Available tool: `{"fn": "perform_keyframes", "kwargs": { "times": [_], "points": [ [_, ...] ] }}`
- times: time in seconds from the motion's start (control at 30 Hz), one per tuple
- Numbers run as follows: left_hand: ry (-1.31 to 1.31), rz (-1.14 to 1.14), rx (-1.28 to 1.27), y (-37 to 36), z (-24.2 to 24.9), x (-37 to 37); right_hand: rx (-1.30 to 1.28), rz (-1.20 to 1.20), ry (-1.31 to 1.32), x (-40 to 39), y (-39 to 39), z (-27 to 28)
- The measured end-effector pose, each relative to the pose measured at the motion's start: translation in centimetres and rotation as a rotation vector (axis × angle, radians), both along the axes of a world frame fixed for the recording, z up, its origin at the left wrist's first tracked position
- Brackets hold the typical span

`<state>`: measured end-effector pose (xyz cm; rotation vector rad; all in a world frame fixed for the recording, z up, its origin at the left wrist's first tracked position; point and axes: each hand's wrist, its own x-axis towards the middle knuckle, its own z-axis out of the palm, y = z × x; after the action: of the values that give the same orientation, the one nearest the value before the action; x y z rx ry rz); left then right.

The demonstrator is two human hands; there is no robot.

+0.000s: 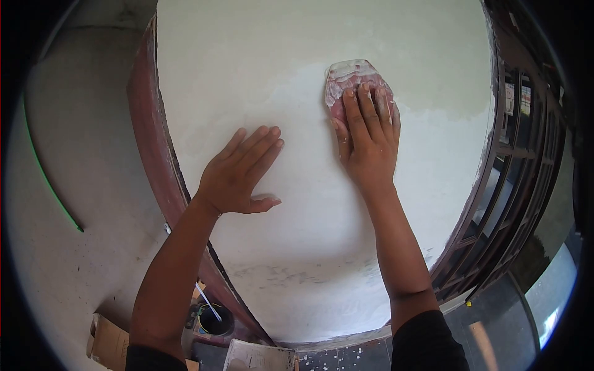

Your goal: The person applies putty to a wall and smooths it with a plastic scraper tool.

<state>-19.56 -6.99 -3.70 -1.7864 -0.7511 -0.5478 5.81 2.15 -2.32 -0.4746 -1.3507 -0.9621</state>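
A pale wall panel (pixel 309 216) fills the middle of the view, whiter in the centre and greener toward the top. My right hand (pixel 370 139) presses a reddish pad (pixel 356 77) against this surface, fingers over its face and thumb along its left side. White material coats the pad's upper part; its underside is hidden. Lower and to the left, my left hand (pixel 241 170) rests on or just over the panel, with its fingers stretched out and thumb apart. Nothing shows in it.
A dark red frame (pixel 151 123) borders the panel on the left. Brown window grilles (pixel 513 161) stand on the right. Below are a black pot (pixel 216 320) with a white stick in it, a cardboard box (pixel 108 340), a whitish tray (pixel 258 357) and a white-spattered floor (pixel 343 360).
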Motion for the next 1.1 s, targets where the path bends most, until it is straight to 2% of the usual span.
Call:
{"fn": "perform_keyframes", "kwargs": {
  "times": [0.17, 0.3, 0.37, 0.57, 0.77, 0.87, 0.97, 1.1],
  "points": [
    [-0.001, 0.007, -0.005, 0.0, -0.1, 0.0, -0.032, -0.048, -0.049, 0.6, 0.6, -3.6],
    [-0.001, 0.033, -0.027, -0.1, 0.0, 0.0, 0.034, 0.008, -0.034, 0.6, 0.8, -2.3],
    [-0.003, 0.024, -0.022, -0.1, 0.0, 0.0, -0.008, -0.047, -0.029, 0.2, 0.6, -0.9],
    [0.009, 0.031, -0.017, 0.0, -0.1, -0.1, -0.032, -0.027, -0.076, 0.9, 0.5, -4.3],
    [-0.001, 0.023, -0.01, -0.1, 0.0, -0.1, 0.03, -0.01, -0.046, -0.4, -0.2, 0.3],
    [-0.003, 0.027, -0.023, -0.2, 0.0, -0.1, -0.044, -0.005, -0.073, -0.7, 0.3, -0.9],
    [0.0, 0.029, -0.012, -0.1, -0.1, 0.0, -0.049, -0.03, -0.096, 0.1, 0.3, -4.4],
    [-0.003, 0.036, -0.024, -0.2, 0.0, 0.1, 0.028, 0.009, -0.058, 0.1, 0.4, -2.8]
  ]
}}
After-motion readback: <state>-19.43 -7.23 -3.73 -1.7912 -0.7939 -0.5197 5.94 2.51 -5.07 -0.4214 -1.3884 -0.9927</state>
